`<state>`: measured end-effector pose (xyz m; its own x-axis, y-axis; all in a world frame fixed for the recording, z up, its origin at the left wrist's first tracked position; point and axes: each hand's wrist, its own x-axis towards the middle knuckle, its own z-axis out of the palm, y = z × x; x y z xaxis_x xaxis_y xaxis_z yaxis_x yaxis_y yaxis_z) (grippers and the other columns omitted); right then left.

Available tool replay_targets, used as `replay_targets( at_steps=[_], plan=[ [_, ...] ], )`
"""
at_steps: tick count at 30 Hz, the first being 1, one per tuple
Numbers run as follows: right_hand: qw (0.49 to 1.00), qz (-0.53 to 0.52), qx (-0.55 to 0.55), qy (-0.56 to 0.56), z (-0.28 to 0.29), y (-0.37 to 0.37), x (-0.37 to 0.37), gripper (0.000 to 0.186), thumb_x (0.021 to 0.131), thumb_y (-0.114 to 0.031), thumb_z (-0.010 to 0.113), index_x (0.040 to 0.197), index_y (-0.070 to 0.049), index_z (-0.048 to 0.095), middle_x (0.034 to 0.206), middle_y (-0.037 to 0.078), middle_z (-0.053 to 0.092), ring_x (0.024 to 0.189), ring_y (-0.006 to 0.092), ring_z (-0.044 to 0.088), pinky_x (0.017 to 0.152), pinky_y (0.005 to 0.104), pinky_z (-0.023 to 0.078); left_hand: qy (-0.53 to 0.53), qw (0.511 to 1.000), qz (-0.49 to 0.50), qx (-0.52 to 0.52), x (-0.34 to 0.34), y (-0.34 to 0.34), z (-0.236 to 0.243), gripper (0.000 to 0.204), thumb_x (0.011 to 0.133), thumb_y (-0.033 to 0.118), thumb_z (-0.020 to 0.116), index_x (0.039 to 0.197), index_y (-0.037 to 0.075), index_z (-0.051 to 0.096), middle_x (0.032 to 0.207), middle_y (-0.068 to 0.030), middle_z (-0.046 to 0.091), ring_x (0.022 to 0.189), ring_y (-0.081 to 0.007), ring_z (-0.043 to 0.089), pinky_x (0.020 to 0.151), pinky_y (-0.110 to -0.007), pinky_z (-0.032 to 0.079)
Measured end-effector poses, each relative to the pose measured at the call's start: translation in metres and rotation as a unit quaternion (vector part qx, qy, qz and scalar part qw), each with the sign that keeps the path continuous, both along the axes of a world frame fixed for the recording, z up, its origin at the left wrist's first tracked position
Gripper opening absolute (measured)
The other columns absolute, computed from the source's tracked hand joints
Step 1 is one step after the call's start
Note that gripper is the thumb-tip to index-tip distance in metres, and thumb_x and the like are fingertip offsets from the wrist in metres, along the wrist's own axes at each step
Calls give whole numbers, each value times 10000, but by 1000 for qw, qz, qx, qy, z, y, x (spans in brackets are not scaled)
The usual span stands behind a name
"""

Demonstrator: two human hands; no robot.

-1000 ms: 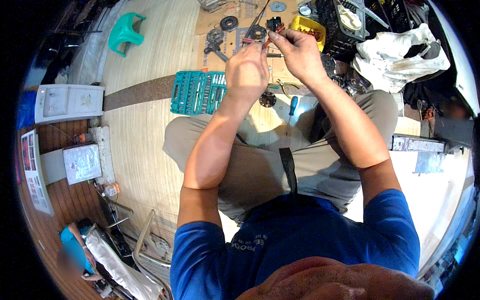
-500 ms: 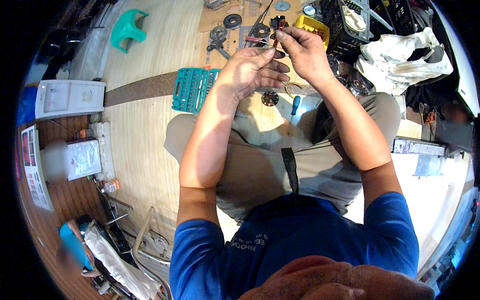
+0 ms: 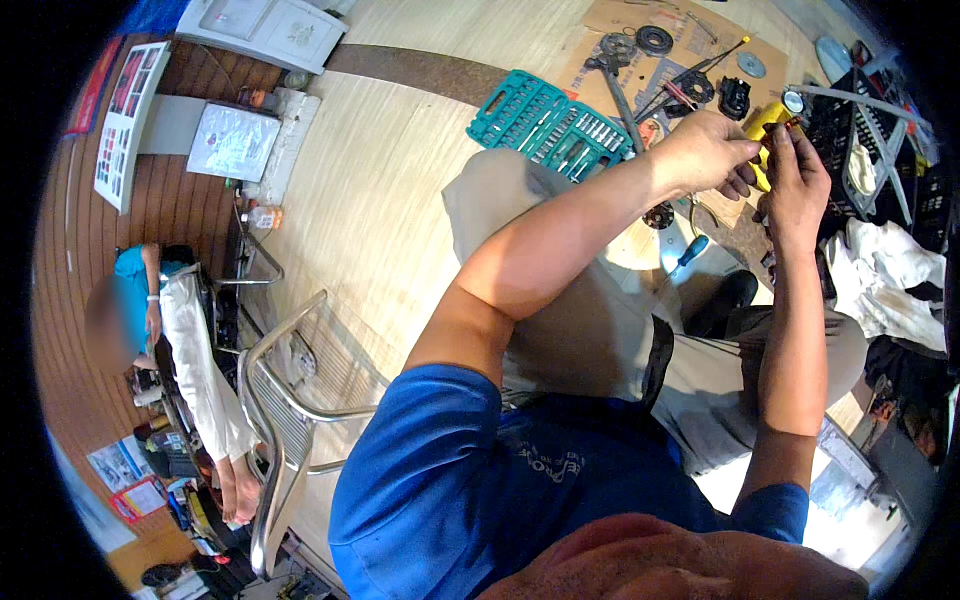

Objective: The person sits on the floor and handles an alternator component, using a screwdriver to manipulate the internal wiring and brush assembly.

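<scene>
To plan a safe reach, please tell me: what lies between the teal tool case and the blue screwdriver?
In the head view, the left forearm crosses between them; a round black part shows just past it, toward the screwdriver.

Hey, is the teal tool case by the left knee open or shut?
Open: the teal tool case lies with both halves spread, sockets showing.

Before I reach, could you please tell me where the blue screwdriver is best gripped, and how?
Probably come from above and take the blue screwdriver by its handle: it lies with that thick end away from the legs, thin shaft toward them.
</scene>
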<state>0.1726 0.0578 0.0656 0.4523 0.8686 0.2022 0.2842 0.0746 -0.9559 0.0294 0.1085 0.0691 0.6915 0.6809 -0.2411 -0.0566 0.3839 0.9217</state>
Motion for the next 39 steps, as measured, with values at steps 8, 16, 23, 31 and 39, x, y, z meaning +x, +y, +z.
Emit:
replay_targets(
  at_steps=[8, 16, 23, 31, 39],
  plan=[
    [990, 4, 24, -137, 7, -1, 1, 301, 910, -218, 582, 1055, 40, 638, 898, 132, 688, 837, 133, 618, 762, 260, 478, 161, 948, 23, 274, 3, 6, -8, 219, 904, 140, 549, 1017, -28, 629, 802, -117, 679, 685, -175, 667, 651, -309, 548],
    [997, 55, 22, 39, 6, 1, 3, 227, 921, -212, 592, 917, 10, 639, 700, -32, 570, 618, 37, 464, 558, 194, 393, 137, 967, 24, 213, 6, 2, 2, 229, 920, 183, 534, 976, -1, 658, 728, -88, 655, 651, -162, 627, 598, -303, 504],
    [995, 78, 3, 66, 6, -1, 1, 234, 915, -222, 601, 943, 6, 648, 683, -18, 573, 618, 44, 471, 566, 205, 397, -84, 991, -88, -52, -8, 15, -7, 231, 938, 225, 548, 988, 12, 624, 763, -41, 633, 606, -129, 589, 567, -237, 489],
    [996, 10, -30, -86, 13, -8, -7, 228, 894, -197, 610, 969, 10, 672, 762, 120, 671, 685, 99, 570, 649, 271, 475, 171, 755, 131, 620, 2, -1, -3, 165, 851, 107, 564, 870, -43, 632, 762, -227, 613, 704, -412, 586, 641, -408, 482],
    [989, 125, -42, 73, 11, -3, 9, 248, 903, -220, 602, 943, 20, 653, 737, 37, 629, 694, 97, 541, 642, 252, 455, -54, 993, -80, -66, -12, 13, 9, 240, 942, 155, 519, 1049, -50, 581, 788, -96, 645, 662, -176, 643, 583, -263, 522]
  ],
)
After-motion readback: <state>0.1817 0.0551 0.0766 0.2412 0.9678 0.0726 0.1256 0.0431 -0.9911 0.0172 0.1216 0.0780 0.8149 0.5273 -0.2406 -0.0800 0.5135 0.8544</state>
